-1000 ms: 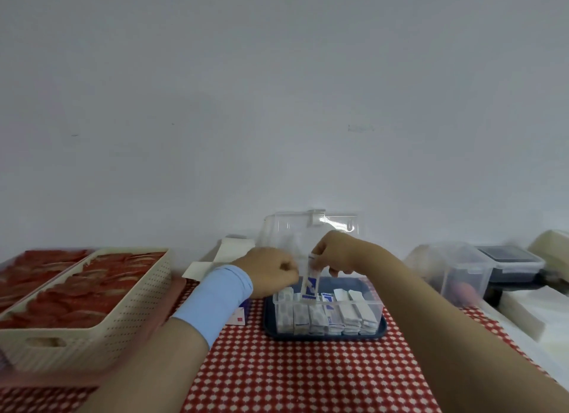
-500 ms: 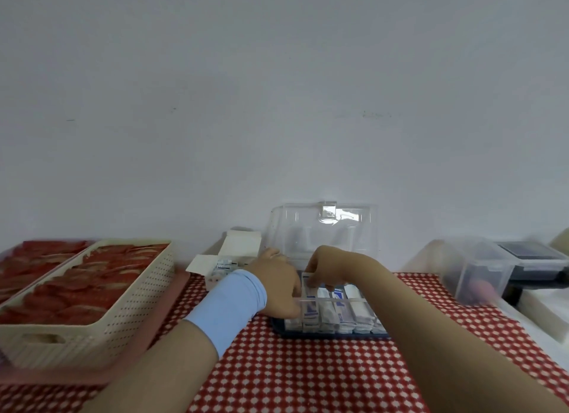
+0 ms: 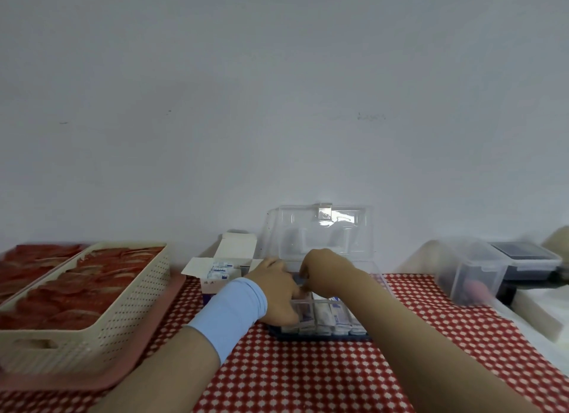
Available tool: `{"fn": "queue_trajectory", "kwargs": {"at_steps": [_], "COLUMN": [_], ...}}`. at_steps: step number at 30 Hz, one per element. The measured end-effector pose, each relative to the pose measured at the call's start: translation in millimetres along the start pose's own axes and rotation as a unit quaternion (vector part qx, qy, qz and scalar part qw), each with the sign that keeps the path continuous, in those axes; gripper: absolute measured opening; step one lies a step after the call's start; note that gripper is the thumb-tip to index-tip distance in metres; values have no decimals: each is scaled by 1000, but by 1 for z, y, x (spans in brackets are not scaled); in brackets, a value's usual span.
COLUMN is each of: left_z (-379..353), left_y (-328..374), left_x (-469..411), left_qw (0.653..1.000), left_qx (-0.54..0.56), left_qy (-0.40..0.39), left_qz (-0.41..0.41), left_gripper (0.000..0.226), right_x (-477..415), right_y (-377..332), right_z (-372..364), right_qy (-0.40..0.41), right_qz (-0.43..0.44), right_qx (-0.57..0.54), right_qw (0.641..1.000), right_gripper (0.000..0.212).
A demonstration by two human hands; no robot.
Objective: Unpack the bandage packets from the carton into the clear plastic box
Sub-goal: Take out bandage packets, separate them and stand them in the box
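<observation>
A second ago we held one packet upright above the row; now both hands have dropped into the left end of the clear plastic box (image 3: 383, 284) with its hinged lid (image 3: 320, 231) standing open behind. The left hand (image 3: 277, 292), with a pale blue wristband (image 3: 231, 311), lies against the box's left end, and the right hand (image 3: 326, 268) curls down over the rim beside it, the two meeting at the fingers. Their tips are hidden, so we cannot tell whether either pinches a packet or has let it go. We judge that this packet is being seated in the row, one more step done.

The white-and-blue bandage packets (image 3: 335, 315) stand side by side in the box. More packets (image 3: 220, 269) remain in the white cardboard carton (image 3: 212, 286), flaps open, just left of the box, so unpacking is not finished.

The box sits on a dark blue tray (image 3: 320, 337) on a red-and-white checked cloth (image 3: 308, 375). To the left a cream perforated basket (image 3: 123, 314) holds red items; to the right stand blurred clear containers (image 3: 471, 274). A plain pale grey wall (image 3: 277, 104) fills the view behind
</observation>
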State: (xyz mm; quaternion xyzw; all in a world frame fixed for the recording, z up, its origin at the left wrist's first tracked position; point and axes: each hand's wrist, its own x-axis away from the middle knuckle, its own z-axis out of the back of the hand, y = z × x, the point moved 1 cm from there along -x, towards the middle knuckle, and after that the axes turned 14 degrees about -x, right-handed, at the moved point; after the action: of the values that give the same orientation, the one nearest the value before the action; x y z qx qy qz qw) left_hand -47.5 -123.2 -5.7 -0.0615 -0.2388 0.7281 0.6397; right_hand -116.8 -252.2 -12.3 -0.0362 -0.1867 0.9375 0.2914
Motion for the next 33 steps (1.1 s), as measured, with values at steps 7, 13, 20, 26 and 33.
{"fn": "queue_trajectory", "kwargs": {"at_steps": [7,13,20,26,33], "left_z": [14,16,-20,-49,-76], "left_y": [-4,-42,-100,-101,-100], "left_x": [13,40,63,71,67], "left_qw": [990,934,898,898,818], "left_qx": [87,252,284,251,411], "left_qy": [108,244,214,207,263], "left_qz": [6,66,259,298,305], "left_gripper": [38,27,21,24,26], "right_x": [18,27,26,7,-13], "right_y": [-9,-24,-85,-116,-139], "right_z": [11,46,48,19,-12], "right_qy": [-61,53,96,52,27], "right_qz": [36,66,150,137,145], "right_qx": [-5,-149,-184,-107,-11], "right_qw": [997,985,967,983,989], "right_gripper": [24,26,17,17,22]}}
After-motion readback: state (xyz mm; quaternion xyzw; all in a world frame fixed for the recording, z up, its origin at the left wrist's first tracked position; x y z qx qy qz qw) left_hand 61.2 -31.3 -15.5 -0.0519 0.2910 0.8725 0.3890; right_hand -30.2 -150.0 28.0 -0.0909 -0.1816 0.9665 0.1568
